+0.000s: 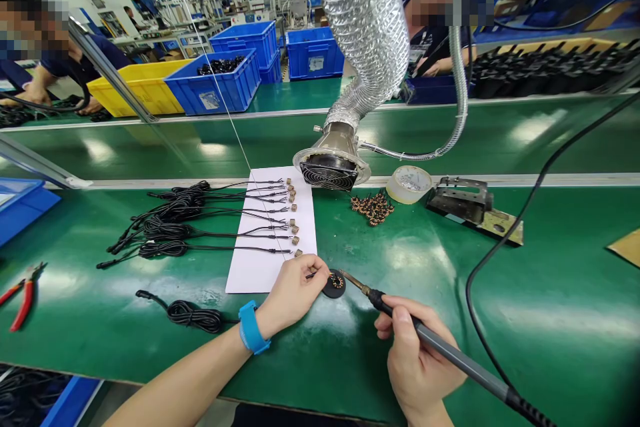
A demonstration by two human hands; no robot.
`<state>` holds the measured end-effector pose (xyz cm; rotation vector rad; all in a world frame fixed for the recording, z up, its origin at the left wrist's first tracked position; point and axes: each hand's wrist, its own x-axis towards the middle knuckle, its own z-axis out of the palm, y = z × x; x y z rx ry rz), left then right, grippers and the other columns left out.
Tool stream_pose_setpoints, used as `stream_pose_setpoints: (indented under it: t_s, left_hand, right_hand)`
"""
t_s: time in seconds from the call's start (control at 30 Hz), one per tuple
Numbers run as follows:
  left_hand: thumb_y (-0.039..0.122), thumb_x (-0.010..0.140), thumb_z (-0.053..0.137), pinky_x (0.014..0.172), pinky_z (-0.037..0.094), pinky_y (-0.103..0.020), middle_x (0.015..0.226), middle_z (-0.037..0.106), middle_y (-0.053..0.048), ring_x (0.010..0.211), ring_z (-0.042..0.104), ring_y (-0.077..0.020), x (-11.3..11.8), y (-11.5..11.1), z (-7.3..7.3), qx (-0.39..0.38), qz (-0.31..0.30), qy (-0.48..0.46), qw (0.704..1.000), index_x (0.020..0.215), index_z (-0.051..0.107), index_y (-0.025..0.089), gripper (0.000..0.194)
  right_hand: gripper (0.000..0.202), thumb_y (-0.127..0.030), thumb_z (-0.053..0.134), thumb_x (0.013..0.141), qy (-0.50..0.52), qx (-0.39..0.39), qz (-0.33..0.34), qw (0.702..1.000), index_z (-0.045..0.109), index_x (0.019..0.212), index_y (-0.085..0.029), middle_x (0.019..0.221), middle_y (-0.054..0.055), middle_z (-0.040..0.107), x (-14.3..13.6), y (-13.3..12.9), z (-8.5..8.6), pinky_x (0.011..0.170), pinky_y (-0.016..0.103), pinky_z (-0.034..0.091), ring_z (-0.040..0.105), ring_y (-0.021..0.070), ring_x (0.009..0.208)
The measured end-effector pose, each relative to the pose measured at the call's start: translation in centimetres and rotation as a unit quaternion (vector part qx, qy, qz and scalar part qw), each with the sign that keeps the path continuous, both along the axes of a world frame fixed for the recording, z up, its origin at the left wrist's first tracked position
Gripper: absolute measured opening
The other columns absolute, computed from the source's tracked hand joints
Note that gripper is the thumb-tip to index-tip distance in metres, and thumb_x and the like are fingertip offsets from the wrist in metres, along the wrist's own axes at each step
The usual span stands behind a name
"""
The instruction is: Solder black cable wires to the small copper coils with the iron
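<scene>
My right hand [420,353] is wrapped round a soldering iron [445,347], whose tip points left, just right of a small black round disc [334,283]. Small copper-coloured pieces sit on the disc. My left hand [297,283], with a blue wristband [254,328], pinches the thin end of a black cable at the disc's left edge. The cable's coil [194,315] lies left of the wrist; part of it passes behind the forearm. On a white sheet [260,273] several other cables [170,230] end in bare wires beside small brownish blocks [294,207].
A fume extractor [330,167] hangs over the green bench. Behind the disc are a pile of copper-coloured parts [373,207], a tape roll [409,184] and a metal iron stand [475,207]. Red-handled pliers [25,297] lie left. The iron's cord [473,293] loops right. Co-workers sit beyond.
</scene>
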<state>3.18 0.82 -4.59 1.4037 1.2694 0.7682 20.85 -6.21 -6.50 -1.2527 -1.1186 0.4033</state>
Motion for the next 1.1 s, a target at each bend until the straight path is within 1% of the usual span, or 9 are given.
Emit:
stream_pose_setpoints:
  t_s: [0.2, 0.3, 0.4, 0.47, 0.57, 0.63, 0.73, 0.9, 1.1]
  left_hand:
    - [0.034, 0.089, 0.057, 0.064, 0.042, -0.023, 0.076, 0.063, -0.003, 0.071, 0.055, -0.0143, 0.0, 0.1, 0.0, 0.000, 0.002, -0.012, 1.000, 0.081, 0.065, 0.015, 0.022]
    - [0.035, 0.089, 0.058, 0.063, 0.041, -0.023, 0.075, 0.062, -0.002, 0.070, 0.054, -0.0139, 0.0, 0.1, 0.0, 0.003, 0.003, -0.006, 1.000, 0.080, 0.064, 0.015, 0.023]
    - [0.036, 0.090, 0.057, 0.062, 0.041, -0.023, 0.073, 0.060, -0.002, 0.069, 0.054, -0.0140, 0.0, 0.1, 0.0, 0.000, 0.003, 0.005, 1.000, 0.079, 0.064, 0.016, 0.023]
    - [0.035, 0.090, 0.057, 0.064, 0.042, -0.024, 0.074, 0.061, -0.002, 0.070, 0.055, -0.0145, 0.0, 0.0, 0.0, -0.001, 0.003, -0.001, 1.000, 0.080, 0.064, 0.016, 0.023]
    - [0.033, 0.088, 0.058, 0.066, 0.043, -0.024, 0.075, 0.062, -0.002, 0.071, 0.056, -0.0147, 0.1, 0.1, 0.2, -0.001, 0.004, -0.013, 1.000, 0.081, 0.064, 0.016, 0.020]
    - [0.031, 0.087, 0.058, 0.065, 0.043, -0.024, 0.073, 0.062, -0.002, 0.069, 0.055, -0.0142, 0.1, 0.1, 0.4, -0.002, 0.004, -0.016, 1.000, 0.079, 0.064, 0.016, 0.018]
    - [0.032, 0.087, 0.058, 0.064, 0.042, -0.023, 0.072, 0.061, -0.002, 0.067, 0.054, -0.0137, 0.1, 0.1, 0.6, -0.004, 0.000, -0.022, 1.000, 0.078, 0.063, 0.016, 0.019]
    - [0.033, 0.090, 0.056, 0.065, 0.043, -0.024, 0.074, 0.061, -0.001, 0.070, 0.056, -0.0144, -0.2, 0.1, 0.9, 0.003, -0.018, -0.019, 1.000, 0.080, 0.062, 0.016, 0.020]
    - [0.036, 0.091, 0.055, 0.063, 0.041, -0.025, 0.076, 0.061, -0.002, 0.070, 0.055, -0.0145, -0.6, 0.1, 1.1, 0.010, -0.031, 0.006, 0.999, 0.081, 0.061, 0.017, 0.023]
  right_hand:
    - [0.014, -0.023, 0.059, 0.093, -0.020, -0.013, 0.008, 1.000, 0.071, 0.095, -0.018, 0.065, -0.002, 0.066, 0.1, -0.1, -0.4, 0.046, 0.022, 0.051, 0.061, 0.0102, 0.049]
    - [0.015, -0.023, 0.058, 0.094, -0.051, -0.036, 0.024, 0.998, 0.070, 0.102, -0.019, 0.069, -0.001, 0.068, 0.1, 0.1, -0.5, 0.052, 0.023, 0.053, 0.063, 0.0104, 0.053]
    - [0.019, -0.023, 0.058, 0.094, -0.090, -0.047, 0.043, 0.994, 0.068, 0.110, -0.021, 0.079, 0.000, 0.070, -0.2, 0.6, -0.1, 0.059, 0.023, 0.055, 0.065, 0.0102, 0.059]
    - [0.021, -0.022, 0.058, 0.094, -0.107, -0.039, 0.063, 0.992, 0.067, 0.113, -0.022, 0.087, 0.001, 0.070, -0.6, 1.2, 0.5, 0.065, 0.024, 0.057, 0.067, 0.0108, 0.065]
    - [0.023, -0.021, 0.055, 0.095, -0.135, -0.030, 0.099, 0.985, 0.065, 0.116, -0.023, 0.101, 0.005, 0.068, -1.4, 2.4, 1.3, 0.078, 0.028, 0.058, 0.069, 0.0145, 0.085]
    - [0.026, -0.021, 0.052, 0.096, -0.159, -0.036, 0.125, 0.979, 0.062, 0.120, -0.024, 0.108, 0.007, 0.064, -1.8, 3.2, 1.6, 0.083, 0.030, 0.057, 0.068, 0.0156, 0.093]
    - [0.032, -0.019, 0.050, 0.097, -0.180, -0.045, 0.155, 0.970, 0.057, 0.128, -0.025, 0.114, 0.008, 0.059, -2.3, 3.9, 1.7, 0.084, 0.029, 0.058, 0.067, 0.0142, 0.093]
    - [0.037, -0.015, 0.048, 0.097, -0.212, -0.036, 0.168, 0.962, 0.055, 0.131, -0.027, 0.116, 0.007, 0.055, -2.7, 4.6, 1.7, 0.083, 0.026, 0.058, 0.067, 0.0116, 0.089]
    - [0.037, -0.013, 0.047, 0.096, -0.237, -0.019, 0.176, 0.955, 0.055, 0.131, -0.026, 0.116, 0.008, 0.053, -2.8, 4.6, 1.5, 0.087, 0.028, 0.056, 0.064, 0.0137, 0.096]
